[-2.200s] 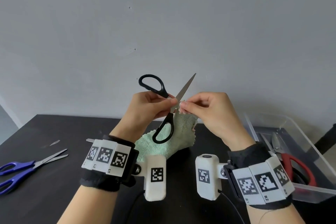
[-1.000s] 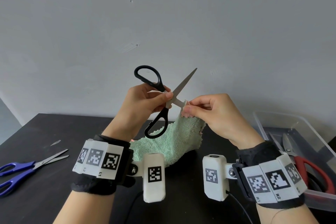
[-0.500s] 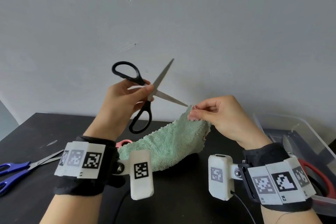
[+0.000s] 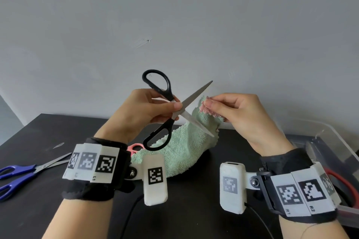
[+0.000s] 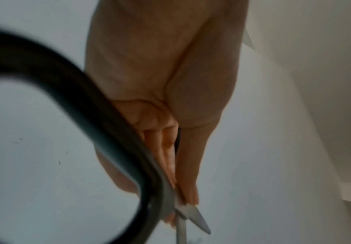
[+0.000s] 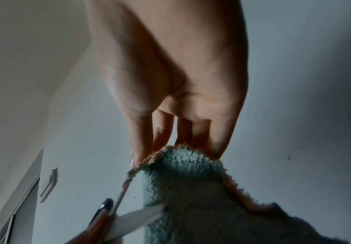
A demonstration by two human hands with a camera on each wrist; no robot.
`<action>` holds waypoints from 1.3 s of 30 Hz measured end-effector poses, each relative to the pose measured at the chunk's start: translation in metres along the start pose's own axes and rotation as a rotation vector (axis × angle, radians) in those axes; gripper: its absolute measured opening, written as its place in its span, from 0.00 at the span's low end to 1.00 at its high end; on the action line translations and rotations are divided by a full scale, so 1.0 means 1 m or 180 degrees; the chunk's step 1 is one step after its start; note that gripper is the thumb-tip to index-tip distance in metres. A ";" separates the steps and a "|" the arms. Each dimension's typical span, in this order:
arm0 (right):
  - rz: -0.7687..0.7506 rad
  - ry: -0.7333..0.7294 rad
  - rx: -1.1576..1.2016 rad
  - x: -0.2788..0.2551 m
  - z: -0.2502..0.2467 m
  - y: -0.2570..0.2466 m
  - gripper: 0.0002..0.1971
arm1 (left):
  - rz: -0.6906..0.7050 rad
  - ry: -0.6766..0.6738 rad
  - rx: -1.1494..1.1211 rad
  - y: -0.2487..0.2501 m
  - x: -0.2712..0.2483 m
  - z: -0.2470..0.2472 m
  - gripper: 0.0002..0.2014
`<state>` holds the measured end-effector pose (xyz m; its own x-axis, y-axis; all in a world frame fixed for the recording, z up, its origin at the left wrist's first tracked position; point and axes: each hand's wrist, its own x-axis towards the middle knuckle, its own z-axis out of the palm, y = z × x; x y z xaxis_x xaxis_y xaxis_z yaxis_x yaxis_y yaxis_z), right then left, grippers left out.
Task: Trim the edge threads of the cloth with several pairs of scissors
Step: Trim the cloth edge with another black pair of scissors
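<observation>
A mint-green terry cloth point(image 4: 180, 149) with a pink underside hangs from my right hand point(image 4: 231, 110), which pinches its top corner point(image 6: 170, 158) above the black table point(image 4: 38, 134). My left hand point(image 4: 143, 108) grips black-handled scissors point(image 4: 165, 106) near the pivot. Both finger loops are free of fingers. The blades stand spread wide. One blade points up past the held corner; the other crosses the cloth's front. In the left wrist view the scissors point(image 5: 111, 132) fill the foreground, blurred. The right wrist view shows a blade point(image 6: 136, 219) lying against the cloth.
Blue-handled scissors point(image 4: 21, 174) lie on the table at the far left. A pink handle point(image 4: 136, 147) peeks out behind my left wrist. A clear plastic bin point(image 4: 334, 145) at the right holds red-handled scissors point(image 4: 343, 182). A grey wall stands close behind.
My left hand swung out to the left with the scissors, then came back to the cloth's raised corner. The blades have spread wider. My right hand has kept its pinch.
</observation>
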<state>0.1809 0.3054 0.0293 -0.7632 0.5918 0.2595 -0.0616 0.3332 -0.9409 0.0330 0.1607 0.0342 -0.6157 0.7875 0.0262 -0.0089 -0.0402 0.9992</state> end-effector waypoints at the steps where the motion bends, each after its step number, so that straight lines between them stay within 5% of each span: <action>1: 0.0000 -0.0040 0.0011 0.000 0.002 -0.001 0.03 | 0.0001 0.0005 0.0000 0.000 0.000 0.002 0.17; 39: 0.0006 -0.0325 -0.0906 0.000 0.010 0.002 0.04 | 0.0475 0.0066 -0.0067 0.001 0.000 0.016 0.03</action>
<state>0.1740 0.2984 0.0254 -0.8248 0.5205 0.2209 0.1118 0.5331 -0.8387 0.0454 0.1702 0.0357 -0.6275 0.7591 0.1735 0.0676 -0.1689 0.9833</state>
